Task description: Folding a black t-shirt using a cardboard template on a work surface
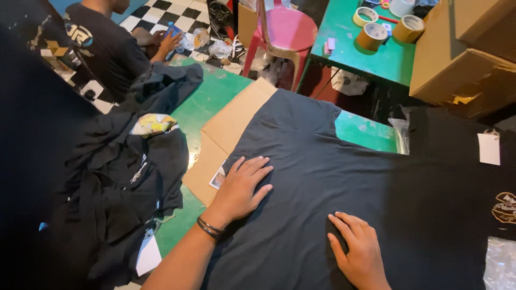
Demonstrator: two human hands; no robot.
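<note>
A dark grey T-shirt (344, 177) lies spread flat over a sheet of brown cardboard (231, 129) on a green surface. My left hand (242, 188) rests flat on the shirt's left edge, fingers apart, a dark band on the wrist. My right hand (357, 247) presses flat on the shirt nearer to me, fingers spread. Neither hand grips anything.
A heap of dark shirts (123, 182) with white tags lies at the left. Another person in a black shirt (107, 48) sits at the far left. A pink stool (287, 29), tape rolls (373, 35) on a green table, and cardboard boxes (462, 53) stand behind.
</note>
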